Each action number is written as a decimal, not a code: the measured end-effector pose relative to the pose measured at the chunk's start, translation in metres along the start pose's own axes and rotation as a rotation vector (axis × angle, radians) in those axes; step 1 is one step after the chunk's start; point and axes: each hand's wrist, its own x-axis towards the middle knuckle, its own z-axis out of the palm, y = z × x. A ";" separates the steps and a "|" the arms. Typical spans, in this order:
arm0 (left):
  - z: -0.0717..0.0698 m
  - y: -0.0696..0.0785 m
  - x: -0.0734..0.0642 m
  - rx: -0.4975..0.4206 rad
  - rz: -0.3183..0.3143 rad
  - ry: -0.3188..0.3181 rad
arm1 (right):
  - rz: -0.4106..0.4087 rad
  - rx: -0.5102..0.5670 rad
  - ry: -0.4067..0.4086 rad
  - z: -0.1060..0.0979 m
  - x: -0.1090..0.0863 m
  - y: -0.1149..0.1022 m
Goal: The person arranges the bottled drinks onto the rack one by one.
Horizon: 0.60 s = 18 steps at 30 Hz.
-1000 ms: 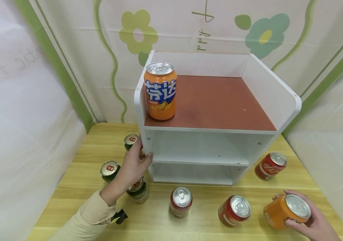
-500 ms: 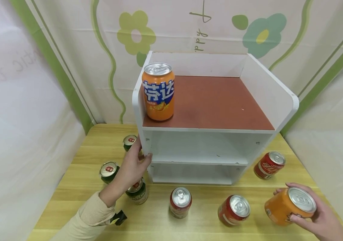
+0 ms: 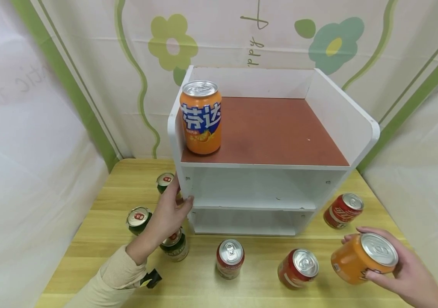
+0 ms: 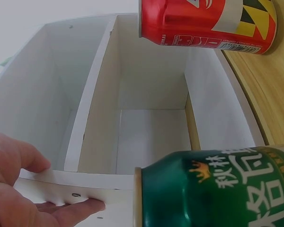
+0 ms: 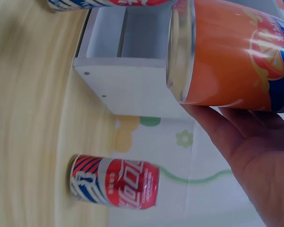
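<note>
Near right, right hand point(image 3: 407, 273): curled round an orange cylindrical metal can point(image 3: 357, 259) above the pale-wood tabletop point(image 3: 257, 295); seemingly a carrying step.
Next move: probably calls for a steady grip.
Farther left, left hand point(image 3: 170, 214): pinches the side of the white boxy shelf unit point(image 3: 257, 188), apparently steadying it.

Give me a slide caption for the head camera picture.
Left hand grips the shelf unit while the right hand holds an orange can above the wood-grain table.

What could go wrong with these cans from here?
The right hand holds an orange can off the table; swung left, it might bump the nearby red can. The left hand grips the white shelf beside green cans, so moving it could knock one. If the shelf jerks, the upper can, near its front edge, may topple.
</note>
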 end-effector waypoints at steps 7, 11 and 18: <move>-0.001 -0.001 0.000 -0.017 0.006 -0.002 | -0.078 0.013 -0.033 0.009 0.019 -0.007; -0.001 -0.001 0.000 -0.023 0.013 -0.002 | -0.114 0.047 -0.057 0.017 0.033 -0.008; -0.001 -0.001 -0.001 -0.028 0.012 0.000 | -0.147 0.079 -0.110 0.029 0.053 -0.008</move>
